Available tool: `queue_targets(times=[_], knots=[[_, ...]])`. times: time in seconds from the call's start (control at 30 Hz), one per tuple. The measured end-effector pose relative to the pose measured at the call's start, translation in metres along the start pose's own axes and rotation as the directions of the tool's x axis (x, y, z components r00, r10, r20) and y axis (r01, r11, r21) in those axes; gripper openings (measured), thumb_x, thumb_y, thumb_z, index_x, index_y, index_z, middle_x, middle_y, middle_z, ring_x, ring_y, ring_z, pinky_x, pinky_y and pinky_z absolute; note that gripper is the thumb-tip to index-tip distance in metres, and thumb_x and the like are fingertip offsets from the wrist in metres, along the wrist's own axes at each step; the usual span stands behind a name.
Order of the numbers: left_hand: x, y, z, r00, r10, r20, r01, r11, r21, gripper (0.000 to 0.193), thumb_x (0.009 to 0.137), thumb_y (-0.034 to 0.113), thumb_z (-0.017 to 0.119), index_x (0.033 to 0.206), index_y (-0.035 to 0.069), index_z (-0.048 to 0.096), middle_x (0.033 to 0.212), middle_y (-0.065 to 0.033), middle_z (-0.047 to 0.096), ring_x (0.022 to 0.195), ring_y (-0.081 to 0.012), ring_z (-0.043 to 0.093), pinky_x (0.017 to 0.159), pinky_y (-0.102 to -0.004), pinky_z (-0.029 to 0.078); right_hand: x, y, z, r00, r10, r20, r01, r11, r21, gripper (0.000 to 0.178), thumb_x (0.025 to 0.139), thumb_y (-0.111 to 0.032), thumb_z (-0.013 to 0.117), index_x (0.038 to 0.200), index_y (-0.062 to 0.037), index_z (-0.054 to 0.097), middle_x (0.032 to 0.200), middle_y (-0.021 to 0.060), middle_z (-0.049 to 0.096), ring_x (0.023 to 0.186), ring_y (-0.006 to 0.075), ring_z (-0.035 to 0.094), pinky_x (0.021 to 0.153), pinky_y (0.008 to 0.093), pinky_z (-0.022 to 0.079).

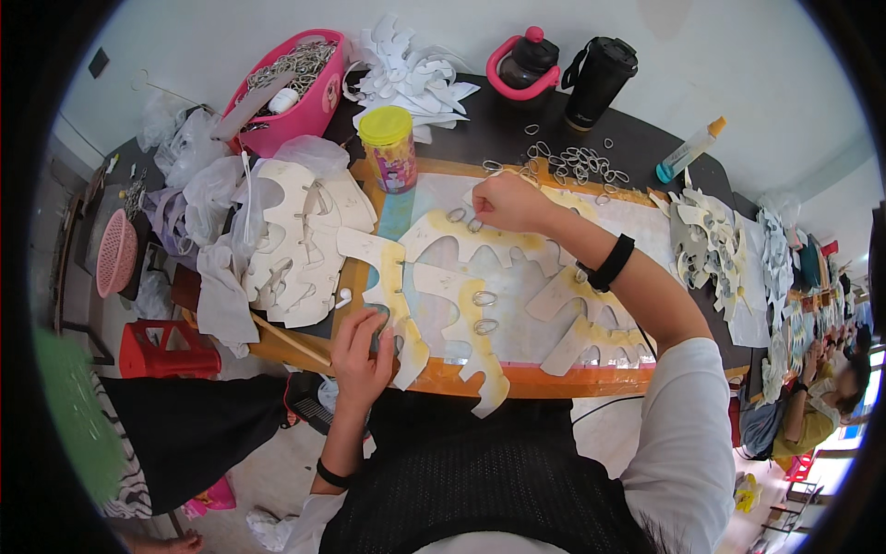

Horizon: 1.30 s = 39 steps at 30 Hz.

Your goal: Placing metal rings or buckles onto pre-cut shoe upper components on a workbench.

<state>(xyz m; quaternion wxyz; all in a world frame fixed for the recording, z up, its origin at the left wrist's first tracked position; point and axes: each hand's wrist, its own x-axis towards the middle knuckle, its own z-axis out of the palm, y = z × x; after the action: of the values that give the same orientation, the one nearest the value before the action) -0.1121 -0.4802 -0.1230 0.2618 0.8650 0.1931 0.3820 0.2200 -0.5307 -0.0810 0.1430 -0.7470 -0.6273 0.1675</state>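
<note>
My right hand (509, 201) is closed in a pinch over a pale, wavy-edged cut piece (426, 231). Its fingertips meet an oval metal ring (474, 224), and another metal ring (457, 214) lies just left of it. My left hand (360, 358) rests at the front left, fingers bent and thumb apart, by the edge of a similar cut piece (391, 288). Between the hands, a third cut piece (466, 309) bears two metal rings and yellowish stains. More stained pieces (591, 319) lie below my right forearm.
Stacked cut pieces (293, 245) lie left of the mat (572, 380). Behind stand a yellow-lidded tub (388, 152), a pink basket (323, 106) of metal parts, a pink-handled bottle (528, 65) and a black tumbler (600, 83). Loose rings (586, 164) and a glue bottle (690, 150) are at back right.
</note>
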Motion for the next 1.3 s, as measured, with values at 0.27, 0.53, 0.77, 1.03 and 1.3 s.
queue_targets(times=[0.27,0.53,0.77,1.03,1.3], knots=[[-0.001,0.001,0.000,1.000,-0.006,-0.005,0.006,1.000,0.000,0.020,0.080,0.002,0.066,0.099,-0.002,0.063,0.101,-0.0180,0.061,0.087,-0.0339,0.062,0.075,-0.0377,0.051,0.002,0.009,-0.014,0.990,-0.051,-0.131,0.059,0.996,0.061,0.015,0.074,-0.007,0.063,0.086,-0.0043,0.071,0.081,0.0135,0.069,0.080,0.0311,0.067,0.073,0.0385,0.053],[0.000,0.000,0.002,1.000,-0.006,0.000,0.006,1.000,0.004,0.020,0.080,0.002,0.066,0.099,-0.002,0.063,0.100,-0.0181,0.061,0.088,-0.0344,0.062,0.075,-0.0374,0.051,0.021,0.061,-0.012,0.907,-0.004,-0.420,-0.033,0.996,-0.082,0.015,0.074,-0.008,0.065,0.087,-0.0038,0.071,0.083,0.0144,0.069,0.081,0.0318,0.067,0.075,0.0393,0.052],[-0.001,-0.001,0.002,1.000,-0.002,-0.008,0.002,1.000,-0.008,0.020,0.080,0.002,0.066,0.099,-0.002,0.063,0.100,-0.0184,0.061,0.087,-0.0344,0.062,0.075,-0.0375,0.051,0.031,0.055,-0.012,0.941,0.065,-0.333,-0.052,0.997,0.048,0.014,0.076,-0.007,0.066,0.090,-0.0032,0.067,0.073,0.0125,0.067,0.070,0.0275,0.065,0.069,0.0347,0.051],[0.000,0.002,0.004,1.000,-0.004,-0.025,0.003,1.000,-0.002,0.021,0.079,0.002,0.066,0.099,-0.002,0.063,0.101,-0.0185,0.062,0.086,-0.0340,0.063,0.074,-0.0370,0.051,0.032,0.039,-0.006,0.871,-0.003,-0.491,-0.011,1.000,-0.026,0.018,0.080,-0.010,0.063,0.097,-0.0033,0.066,0.076,0.0132,0.067,0.074,0.0293,0.065,0.069,0.0390,0.052],[0.000,0.002,0.004,0.999,-0.028,-0.030,0.028,1.000,0.005,0.021,0.079,0.003,0.067,0.099,-0.002,0.064,0.101,-0.0185,0.062,0.088,-0.0338,0.063,0.076,-0.0374,0.051,0.044,0.033,-0.006,0.906,0.114,-0.408,-0.149,0.987,-0.055,0.017,0.081,-0.013,0.061,0.096,-0.0070,0.067,0.086,0.0164,0.068,0.082,0.0333,0.066,0.073,0.0437,0.052]])
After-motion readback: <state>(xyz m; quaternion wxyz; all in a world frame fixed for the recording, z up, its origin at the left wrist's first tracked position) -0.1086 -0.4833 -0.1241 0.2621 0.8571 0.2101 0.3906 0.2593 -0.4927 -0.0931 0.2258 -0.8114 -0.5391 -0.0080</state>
